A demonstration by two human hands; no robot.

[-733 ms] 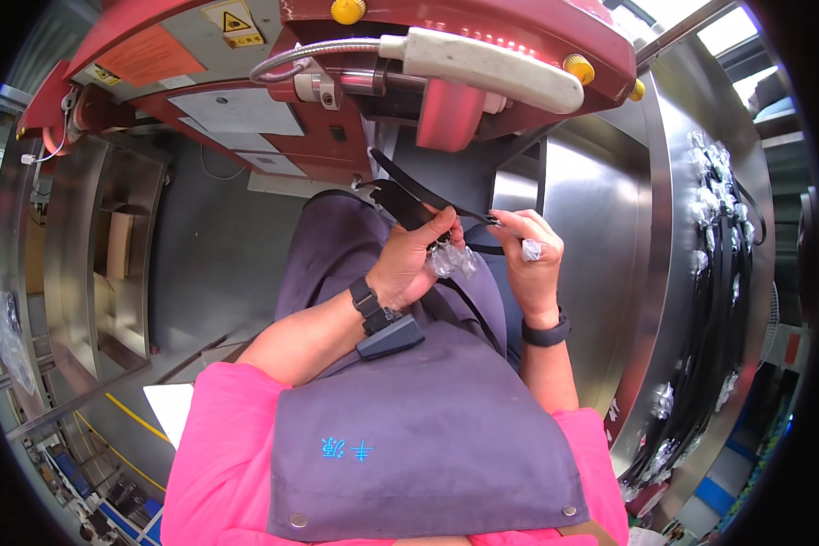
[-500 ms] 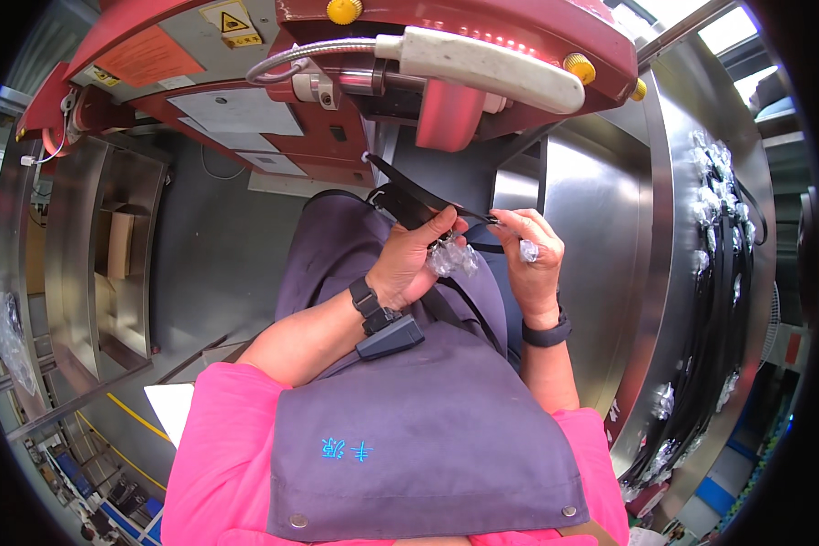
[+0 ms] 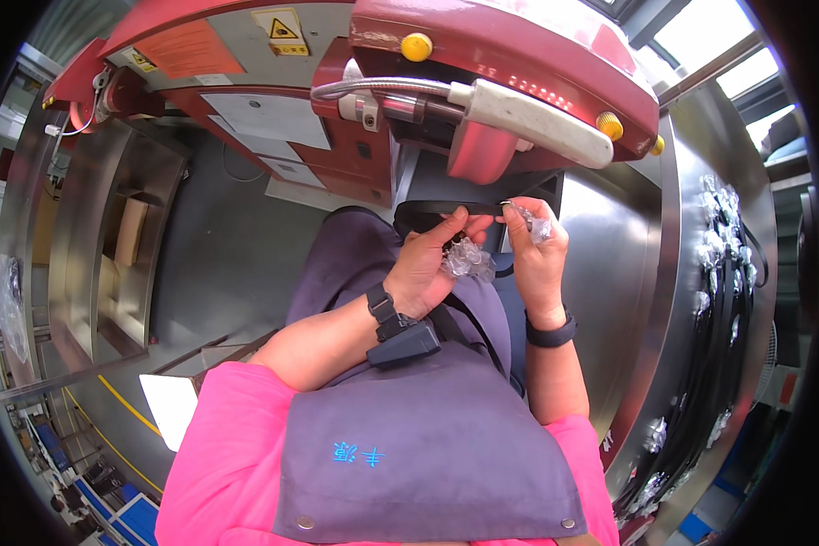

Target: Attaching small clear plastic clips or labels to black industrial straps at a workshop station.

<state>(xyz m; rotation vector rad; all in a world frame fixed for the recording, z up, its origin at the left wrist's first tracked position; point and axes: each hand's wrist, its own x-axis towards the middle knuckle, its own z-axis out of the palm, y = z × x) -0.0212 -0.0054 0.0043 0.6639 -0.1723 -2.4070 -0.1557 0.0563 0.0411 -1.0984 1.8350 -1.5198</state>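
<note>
In front of my lap, my left hand (image 3: 420, 268) is closed round a black belt (image 3: 432, 211), thumb on top. Crumpled clear plastic wrap (image 3: 470, 260) bunches under those fingers and covers what looks like a metal fitting. My right hand (image 3: 539, 259) pinches the belt at its right side between thumb and fingertips. A second small piece of clear wrap (image 3: 541, 229) sticks out of this hand by the fingers. The belt loops away to the left between the hands and the machine, and part of it hides behind my left fingers.
Just ahead looms a red machine (image 3: 500, 55) with a pinkish-red roller (image 3: 478, 153) and a pale guard bar (image 3: 541, 123). To the right runs a steel table (image 3: 614, 246); beyond it several black belts (image 3: 714, 328) with plastic-wrapped ends hang over a ledge. Steel shelving (image 3: 91, 246) stands left.
The belt's upper loop has dropped from a slanted, raised position to nearly level. My right hand has turned slightly, and the view has shifted, so the machine sits lower and further right.
</note>
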